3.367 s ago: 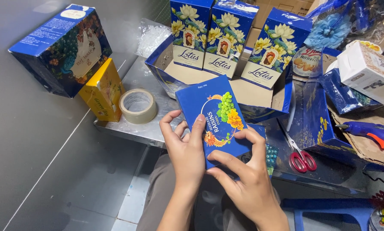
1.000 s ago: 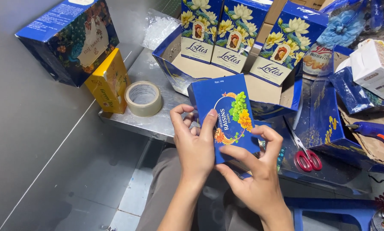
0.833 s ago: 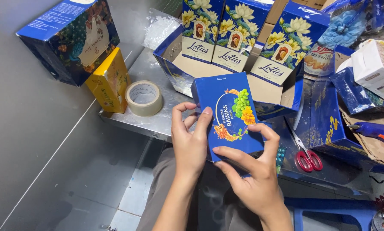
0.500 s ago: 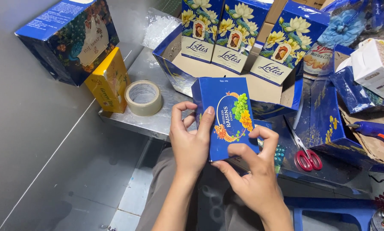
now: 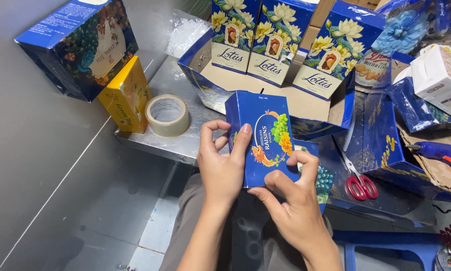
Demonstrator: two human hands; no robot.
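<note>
I hold a small blue box (image 5: pixel 266 138) with a fruit picture on its front, upright over the near edge of the metal table (image 5: pixel 177 140). My left hand (image 5: pixel 220 165) grips its left side, the thumb across the front. My right hand (image 5: pixel 290 200) pinches its lower right corner from below. Behind the box lies a blue lid (image 5: pixel 319 175) with a peacock-feather print, partly hidden.
An open blue tray box (image 5: pixel 205 85) holds three tall blue flower-printed cartons (image 5: pixel 270 40). A tape roll (image 5: pixel 167 115), a yellow box (image 5: pixel 127 95) and a large blue peacock box (image 5: pixel 80 45) stand at left. Red-handled scissors (image 5: pixel 358 180), a glue gun (image 5: pixel 443 153) and more packages lie at right.
I have turned the small blue box from tilted to nearly upright and raised it slightly. My right hand shifted to its lower corner.
</note>
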